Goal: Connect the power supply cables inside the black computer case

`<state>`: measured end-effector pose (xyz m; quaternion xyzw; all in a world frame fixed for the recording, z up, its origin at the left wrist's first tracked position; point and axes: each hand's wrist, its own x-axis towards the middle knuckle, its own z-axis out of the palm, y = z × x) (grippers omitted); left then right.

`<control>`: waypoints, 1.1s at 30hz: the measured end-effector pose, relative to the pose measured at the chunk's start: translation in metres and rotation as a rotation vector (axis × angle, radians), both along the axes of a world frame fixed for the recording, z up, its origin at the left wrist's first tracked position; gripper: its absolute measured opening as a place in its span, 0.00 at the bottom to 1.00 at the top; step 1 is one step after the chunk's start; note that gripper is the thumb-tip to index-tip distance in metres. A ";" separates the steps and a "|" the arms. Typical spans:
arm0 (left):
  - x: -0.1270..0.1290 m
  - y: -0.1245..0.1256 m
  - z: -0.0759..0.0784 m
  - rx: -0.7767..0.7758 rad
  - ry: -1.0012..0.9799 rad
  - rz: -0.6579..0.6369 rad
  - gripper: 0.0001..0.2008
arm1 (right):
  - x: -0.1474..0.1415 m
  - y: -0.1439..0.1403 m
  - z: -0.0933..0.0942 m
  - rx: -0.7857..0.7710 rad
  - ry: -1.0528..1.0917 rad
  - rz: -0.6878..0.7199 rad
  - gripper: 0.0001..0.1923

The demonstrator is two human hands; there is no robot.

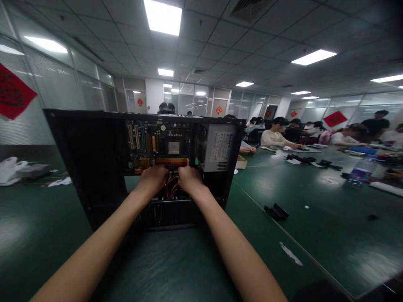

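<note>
A black computer case stands on the green table with its open side towards me. Inside it, the motherboard carries a square processor and, below that, long orange-and-yellow memory slots. My left hand is closed at the left end of these slots, and my right hand is closed at their right end. Fingertips of both hands are hidden, so whatever they pinch cannot be made out. Red and dark cables hang between and under the hands. A silver power supply fills the case's upper right corner.
To the right on the green table lie black parts, a paper scrap and a large clear bottle. White plastic bags sit at the left. Several people sit along the tables at the back right.
</note>
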<state>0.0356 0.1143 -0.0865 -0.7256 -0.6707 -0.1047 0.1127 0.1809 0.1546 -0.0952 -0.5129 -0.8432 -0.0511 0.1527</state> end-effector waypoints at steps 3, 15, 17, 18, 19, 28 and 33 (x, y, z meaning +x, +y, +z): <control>0.000 0.001 -0.001 0.032 0.017 0.005 0.17 | 0.000 0.002 0.000 -0.023 0.016 -0.015 0.13; 0.001 -0.003 -0.001 0.058 0.035 0.003 0.16 | -0.001 0.003 -0.003 -0.014 0.045 -0.048 0.12; 0.000 -0.004 -0.001 0.066 0.045 0.001 0.16 | -0.002 0.002 -0.004 -0.001 0.036 -0.041 0.12; -0.001 -0.004 -0.001 0.069 0.045 -0.005 0.16 | -0.002 0.001 -0.004 0.004 0.031 -0.036 0.12; -0.001 -0.004 -0.002 0.071 0.043 -0.014 0.16 | -0.002 0.000 -0.004 0.006 0.026 -0.032 0.12; -0.004 -0.002 -0.006 0.088 -0.027 -0.042 0.16 | 0.003 -0.005 -0.007 -0.021 0.067 0.021 0.13; -0.005 -0.002 -0.007 0.083 -0.028 -0.061 0.18 | 0.002 -0.007 -0.005 -0.018 0.064 -0.010 0.12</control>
